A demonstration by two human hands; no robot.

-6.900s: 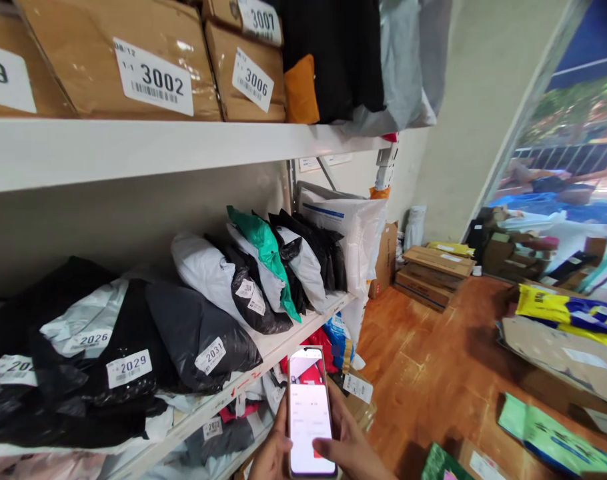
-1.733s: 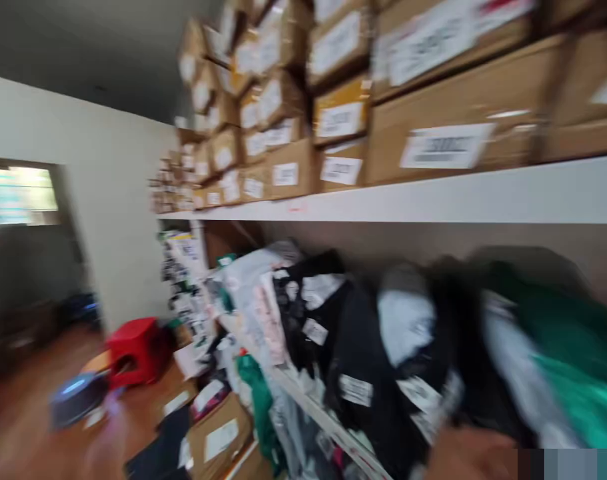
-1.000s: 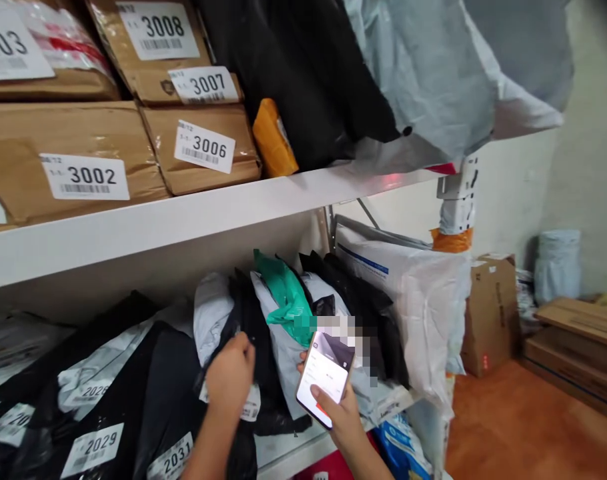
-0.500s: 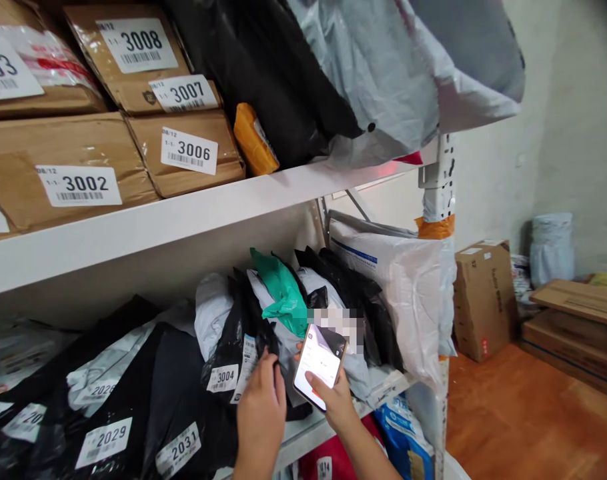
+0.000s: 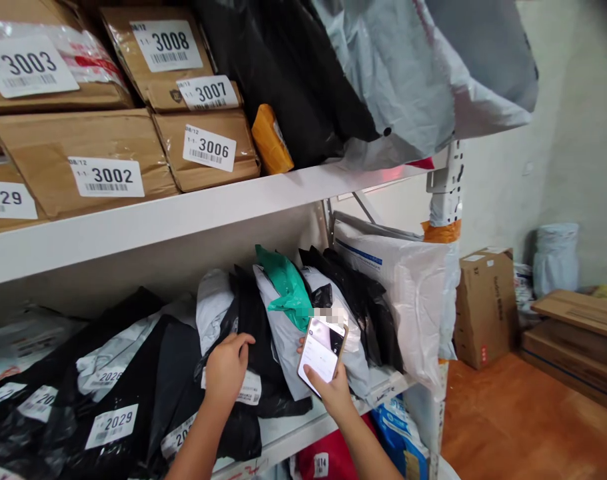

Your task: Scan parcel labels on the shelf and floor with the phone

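My left hand [image 5: 227, 367] is over the black parcel bags on the lower shelf, its fingers bent against a black parcel bag [image 5: 253, 319]; the grip is partly hidden. Below the hand shows a white label [image 5: 248, 388], partly covered by it. My right hand [image 5: 333, 390] holds a smartphone [image 5: 321, 357] upright with its lit screen toward me, thumb on the screen. Behind the phone are a green parcel bag [image 5: 287, 287] and white parcel bags [image 5: 288, 353]. A white rolled parcel [image 5: 213, 308] is left of the black bag.
Labelled cardboard boxes [image 5: 83, 140], a small orange packet [image 5: 272, 140] and large grey bags [image 5: 398, 80] fill the upper shelf [image 5: 208, 207]. More black bags [image 5: 128, 380] lie at left. A shelf post [image 5: 446, 193] is at right; boxes [image 5: 486, 307] stand on the floor beyond.
My left hand has shifted left and up across the black bags, and the 3004 label is no longer visible. A different white label shows beneath it. The phone stays nearly in place.
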